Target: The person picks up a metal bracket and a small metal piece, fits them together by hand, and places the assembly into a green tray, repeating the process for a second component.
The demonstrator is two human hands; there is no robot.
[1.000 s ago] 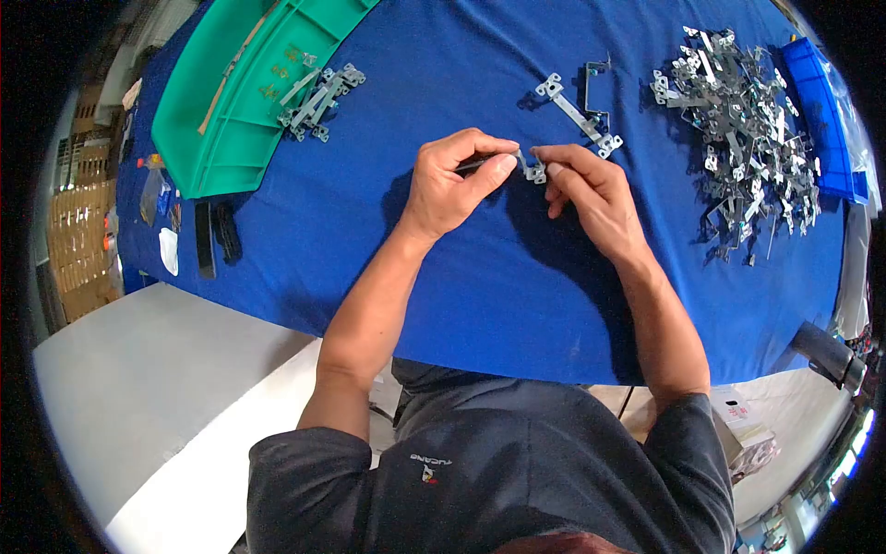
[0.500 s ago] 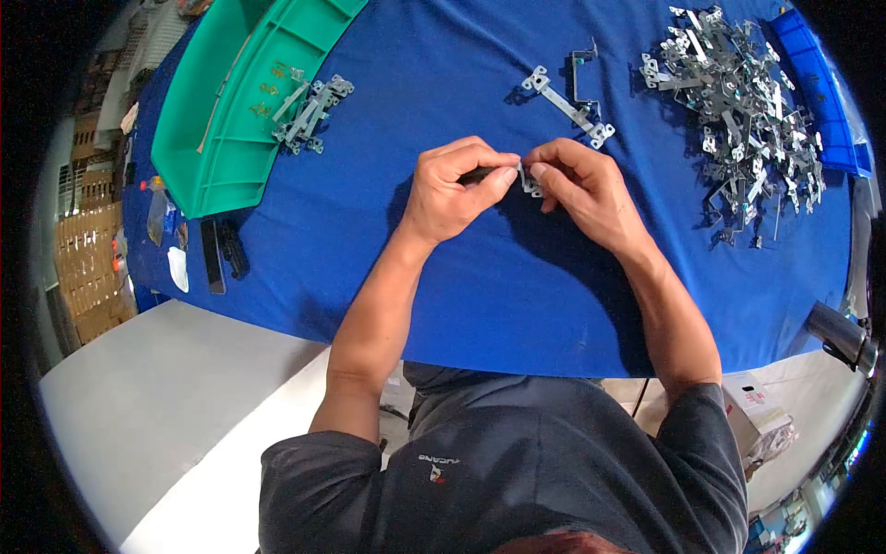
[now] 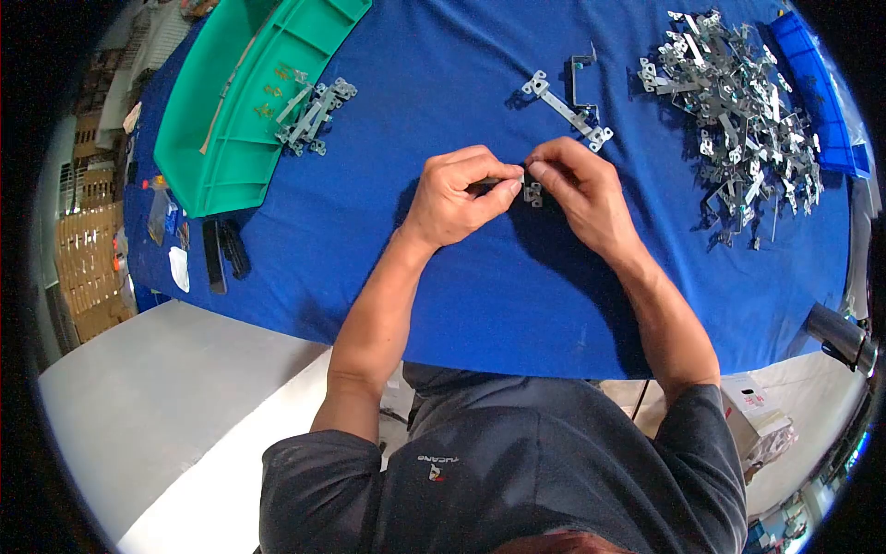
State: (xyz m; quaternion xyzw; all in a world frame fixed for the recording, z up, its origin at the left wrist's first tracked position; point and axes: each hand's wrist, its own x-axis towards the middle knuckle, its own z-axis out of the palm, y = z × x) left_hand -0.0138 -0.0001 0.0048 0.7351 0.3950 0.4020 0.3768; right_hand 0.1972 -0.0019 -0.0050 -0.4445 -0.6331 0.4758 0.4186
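Note:
Pinched between the fingers of my left hand (image 3: 461, 198) is a small metal bracket (image 3: 533, 194), most of it hidden by the hand. Its end plate with holes sticks out between my two hands. My right hand (image 3: 583, 192) is closed, thumb and forefinger tips pressed together at the top of that plate; whatever is in this pinch is too small to make out. Just beyond the hands, a longer metal bracket (image 3: 565, 109) with holed ends lies on the blue cloth (image 3: 434, 83). Another, thin and dark, bent bracket (image 3: 574, 81) rests beside it.
A big heap of metal brackets (image 3: 738, 129) lies at the right, by a blue bin (image 3: 821, 102). On the left, a green tray (image 3: 226, 189) holds small brass-coloured pieces (image 3: 268, 92). A smaller group of brackets (image 3: 314, 115) lies against the tray. Dark objects (image 3: 221, 254) sit near the left edge.
My right fingertips have shifted slightly up and left off the bracket's end plate, which now shows more fully. My left hand has moved slightly right and still holds the bracket.

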